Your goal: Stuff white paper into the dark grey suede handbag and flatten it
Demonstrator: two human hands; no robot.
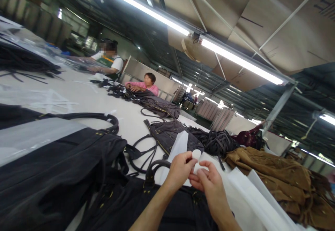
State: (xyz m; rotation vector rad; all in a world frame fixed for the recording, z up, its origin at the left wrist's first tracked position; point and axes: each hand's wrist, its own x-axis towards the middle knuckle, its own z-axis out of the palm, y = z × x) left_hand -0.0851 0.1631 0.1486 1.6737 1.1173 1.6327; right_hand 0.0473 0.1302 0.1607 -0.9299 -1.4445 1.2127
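Note:
My left hand (pixel 180 170) and my right hand (pixel 211 185) meet just above a black handbag (pixel 125 206) at the table's near edge. Between the fingertips of both hands is a small white piece (pixel 196 158), soft-looking, like foam or folded paper. Both hands pinch it. A white sheet (pixel 179 145) lies right behind the hands, over a dark grey bag (pixel 170 135). The black bag's curved handle (pixel 154 166) rises just left of my left hand.
A large black bag (pixel 52 175) with a looped handle fills the left foreground. Brown bags (pixel 274 175) pile at the right, with black straps (pixel 217 142) beside them. Two people sit at the far end of the long white table (pixel 86 98) among more dark bags.

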